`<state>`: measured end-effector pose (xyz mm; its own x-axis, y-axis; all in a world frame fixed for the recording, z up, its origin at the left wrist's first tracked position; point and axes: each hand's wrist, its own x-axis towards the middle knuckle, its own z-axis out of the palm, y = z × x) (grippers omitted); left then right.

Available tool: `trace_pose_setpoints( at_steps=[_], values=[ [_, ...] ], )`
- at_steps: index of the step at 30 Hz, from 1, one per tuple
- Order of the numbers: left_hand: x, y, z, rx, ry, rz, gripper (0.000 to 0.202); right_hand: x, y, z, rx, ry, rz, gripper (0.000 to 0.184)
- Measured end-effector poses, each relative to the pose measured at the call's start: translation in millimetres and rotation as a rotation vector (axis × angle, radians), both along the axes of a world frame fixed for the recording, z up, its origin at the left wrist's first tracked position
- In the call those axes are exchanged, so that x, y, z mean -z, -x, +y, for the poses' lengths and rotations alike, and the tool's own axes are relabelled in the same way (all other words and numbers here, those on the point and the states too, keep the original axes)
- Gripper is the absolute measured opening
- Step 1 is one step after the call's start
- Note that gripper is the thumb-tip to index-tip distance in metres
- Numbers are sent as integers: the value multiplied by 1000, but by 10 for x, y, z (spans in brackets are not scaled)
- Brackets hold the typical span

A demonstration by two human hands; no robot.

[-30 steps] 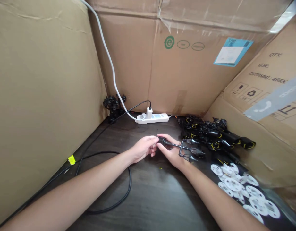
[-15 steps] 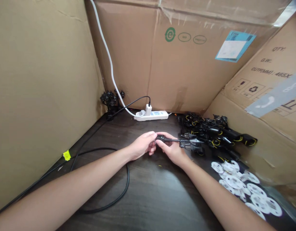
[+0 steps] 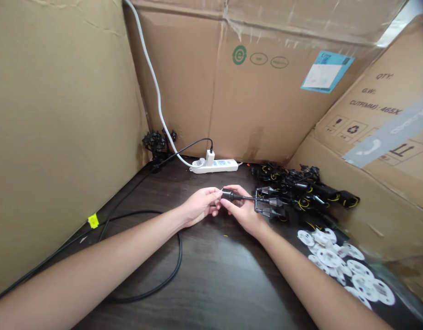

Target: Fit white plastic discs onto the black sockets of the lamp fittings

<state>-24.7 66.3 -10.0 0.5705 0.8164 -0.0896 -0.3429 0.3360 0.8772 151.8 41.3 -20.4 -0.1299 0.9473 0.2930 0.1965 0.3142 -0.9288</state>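
The left hand (image 3: 200,206) and right hand (image 3: 244,213) cover part of the black handle (image 3: 227,195); the white cable (image 3: 152,78) runs off the top edge. Pieces in the black pile (image 3: 300,190) are too tangled to tell apart, the print on the blue label (image 3: 326,72) too small to read.

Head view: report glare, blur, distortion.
Head view: wide-angle distortion bows the cardboard wall; soft glare lies on the dark tabletop; the black fitting between the left hand and right hand is fairly sharp; the pile of black parts merges into shadow.
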Motion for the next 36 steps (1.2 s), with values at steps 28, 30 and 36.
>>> trace_pose_setpoints(
  at_steps=[28, 30, 36],
  values=[
    [5, 14, 17, 56, -4, -16, 45, -43, 12, -70, 173, -215, -312, 30],
    [0, 7, 14, 54, -9, -13, 42, -51, 18, -79, 177, -233, -325, 28],
    [-30, 0, -8, 65, -32, 5, 42, -85, 30, -110, 196, -210, -260, 27]
  ],
)
